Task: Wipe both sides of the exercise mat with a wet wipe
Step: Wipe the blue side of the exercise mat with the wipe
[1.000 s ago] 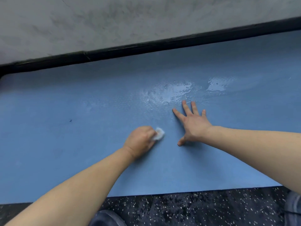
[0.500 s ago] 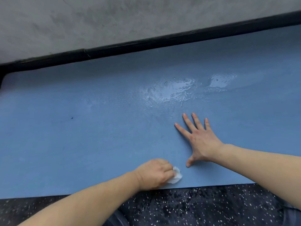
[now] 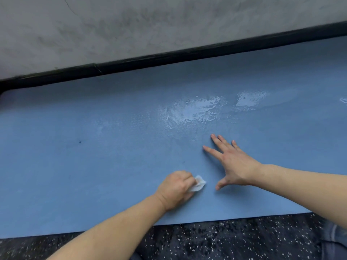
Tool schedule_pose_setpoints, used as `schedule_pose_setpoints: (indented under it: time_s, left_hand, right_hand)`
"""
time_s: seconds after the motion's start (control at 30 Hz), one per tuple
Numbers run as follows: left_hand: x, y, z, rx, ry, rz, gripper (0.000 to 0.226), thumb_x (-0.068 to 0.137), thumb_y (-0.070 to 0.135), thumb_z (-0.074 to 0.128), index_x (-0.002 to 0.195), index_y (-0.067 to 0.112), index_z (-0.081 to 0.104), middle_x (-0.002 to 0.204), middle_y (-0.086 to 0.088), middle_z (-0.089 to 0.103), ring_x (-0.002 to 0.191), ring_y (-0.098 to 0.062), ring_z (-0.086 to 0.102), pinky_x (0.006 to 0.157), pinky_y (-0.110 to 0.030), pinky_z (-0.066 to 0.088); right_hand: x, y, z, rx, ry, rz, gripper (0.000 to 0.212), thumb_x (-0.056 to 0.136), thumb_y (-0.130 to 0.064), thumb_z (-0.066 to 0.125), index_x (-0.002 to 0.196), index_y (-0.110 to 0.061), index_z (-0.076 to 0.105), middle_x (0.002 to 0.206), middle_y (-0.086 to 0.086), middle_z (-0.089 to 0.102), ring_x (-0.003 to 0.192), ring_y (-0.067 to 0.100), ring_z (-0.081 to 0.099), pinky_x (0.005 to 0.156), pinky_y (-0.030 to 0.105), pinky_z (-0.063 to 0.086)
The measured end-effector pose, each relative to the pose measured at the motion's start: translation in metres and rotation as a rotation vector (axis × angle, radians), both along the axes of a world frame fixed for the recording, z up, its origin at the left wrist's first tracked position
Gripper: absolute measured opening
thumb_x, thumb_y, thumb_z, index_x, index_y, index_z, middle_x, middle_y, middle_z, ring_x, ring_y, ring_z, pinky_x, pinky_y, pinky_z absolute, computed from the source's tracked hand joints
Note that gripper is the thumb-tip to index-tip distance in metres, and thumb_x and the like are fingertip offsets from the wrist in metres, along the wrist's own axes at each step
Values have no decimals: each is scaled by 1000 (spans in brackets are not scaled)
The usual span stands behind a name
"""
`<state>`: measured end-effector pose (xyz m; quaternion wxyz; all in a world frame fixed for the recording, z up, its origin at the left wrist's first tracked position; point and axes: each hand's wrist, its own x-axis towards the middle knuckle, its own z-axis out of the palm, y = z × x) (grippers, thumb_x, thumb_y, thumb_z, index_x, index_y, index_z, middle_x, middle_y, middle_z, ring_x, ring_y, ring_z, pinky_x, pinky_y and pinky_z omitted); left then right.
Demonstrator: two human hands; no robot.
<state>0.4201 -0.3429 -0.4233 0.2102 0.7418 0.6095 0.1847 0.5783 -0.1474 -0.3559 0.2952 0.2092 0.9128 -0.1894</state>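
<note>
A grey, mottled wall (image 3: 169, 25) rises at the far side, met at its foot by a black baseboard (image 3: 187, 53). The floor (image 3: 234, 239) is dark rubber flecked with white, and on it the blue exercise mat (image 3: 75, 175) lies flat, its far edge just beside the baseboard and its near edge running along the speckled strip of floor closest to the person.

Toward the mat's far edge, right of centre, shiny wet patches (image 3: 197, 109) catch the light — one broad, another smaller further right. A small dark speck (image 3: 79, 141) sits on the mat's left half.

The left hand (image 3: 176, 188) is curled, its fingers bunched round a crumpled white wet wipe (image 3: 198, 183) pressed against the mat, near the near edge. The right hand (image 3: 232, 164) lies flat on the mat just beside it, fingers spread wide and straight, thumb stretched toward the wipe — holding nothing. Blue fabric (image 3: 336, 241) shows at the lower right corner.
</note>
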Motion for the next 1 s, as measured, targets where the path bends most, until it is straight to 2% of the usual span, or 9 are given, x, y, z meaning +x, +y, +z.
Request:
schedule_pose_setpoints:
  time_s: [0.07,0.2,0.37,0.43,0.53,0.7,0.77,0.87,1.0]
  left_hand:
    - [24,-5,2,-85,-49,-30,8,87,22,65,84,16,63,73,0,54,63,-20,51,60,-34,49]
    - [52,-13,1,-58,-30,-536,12,96,13,60,84,11,58,78,-6,55,69,-27,50,68,-40,46]
    - [2,21,-9,130,34,88,25,87,27,74,79,19,52,69,-4,53,60,-27,49,52,-37,39]
    - [13,18,-9,124,-36,7,20,89,25,72,80,14,58,74,-6,56,64,-27,51,57,-37,40]
    - [23,24,-11,95,61,-420,6,89,14,69,88,11,63,76,-6,57,67,-27,50,62,-38,43]
    - [-41,86,-9,207,66,232,16,91,29,61,82,16,60,69,-8,56,61,-34,57,51,-38,44]
    - [-33,83,-9,186,11,139,17,93,30,61,84,15,61,72,-8,58,64,-34,57,54,-38,44]
    - [-30,89,-6,197,142,-297,15,95,26,63,90,13,67,74,-7,58,65,-30,53,58,-37,41]
    - [-88,133,2,205,174,285,34,91,39,46,78,13,64,71,-8,60,62,-33,60,50,-33,44]
  right_hand:
    - [6,14,4,9,14,-9,154,57,-81,84,165,-34,-15,168,9,-35,160,27,-22,131,44,1]
    - [13,24,0,146,-63,76,159,53,-88,77,163,-32,-24,167,11,-38,159,31,-25,129,56,-2]
    - [12,20,-8,148,-66,46,162,53,-80,84,163,-30,-25,166,12,-40,157,31,-29,129,57,-2]
    - [13,22,-10,136,-63,32,163,52,-80,84,163,-31,-25,165,11,-41,157,30,-30,129,57,-4]
    - [15,22,-12,127,-58,20,164,52,-79,85,162,-32,-27,165,10,-42,156,28,-32,128,55,-7]
    - [13,22,-13,124,-63,9,164,52,-76,86,159,-34,-31,164,9,-44,155,27,-34,129,55,-8]
    - [13,22,-14,120,-60,5,165,52,-76,87,156,-34,-34,163,9,-44,154,27,-35,129,54,-9]
    - [14,22,-16,122,-63,2,165,52,-76,87,151,-34,-39,162,9,-47,153,27,-37,128,54,-10]
    - [13,22,-16,126,-60,4,165,54,-76,86,150,-35,-41,162,9,-47,154,28,-36,128,54,-11]
